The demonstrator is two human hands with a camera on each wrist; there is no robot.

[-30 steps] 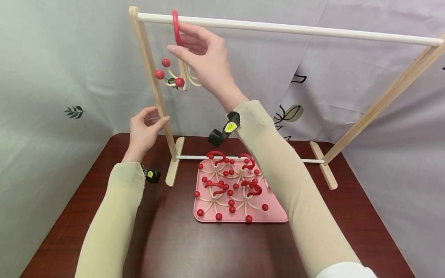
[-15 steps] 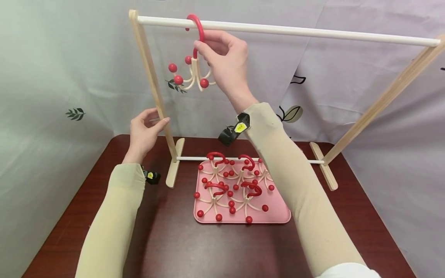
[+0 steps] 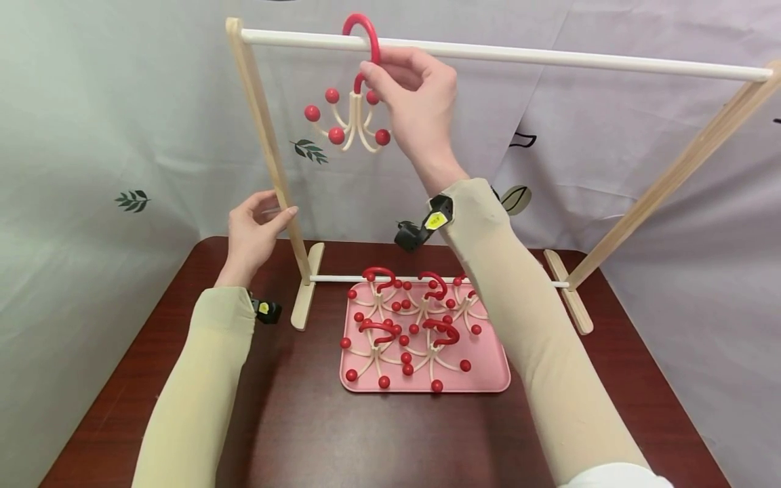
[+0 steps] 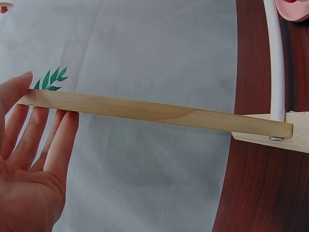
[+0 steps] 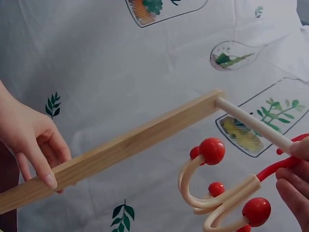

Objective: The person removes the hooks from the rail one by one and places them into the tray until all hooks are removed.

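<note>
In the head view my right hand (image 3: 421,102) pinches the red hook of a multi-arm hanger (image 3: 356,115) between thumb and fingers. The hook arches over the rack's white top rod (image 3: 518,55), near its left end. Cream arms with red balls curve out below it. My left hand (image 3: 256,234) holds the rack's left wooden post (image 3: 262,122) partway up. In the left wrist view the thumb lies on one side of that post (image 4: 145,111) and the fingers on the other. The right wrist view shows the hanger's red balls (image 5: 212,151) close up, beside the rod.
On the dark table (image 3: 293,420) a pink tray (image 3: 482,376) bears several more red-hooked hangers, partly behind my right forearm. The rack's right post (image 3: 677,169) stands on a wooden foot (image 3: 567,291). A lower white rod (image 3: 332,276) joins the feet. Patterned cloth hangs behind.
My right hand has moved the hanger rightward along the top rod, away from the left post, and its hook now sits a little higher. The left hand stays on the post.
</note>
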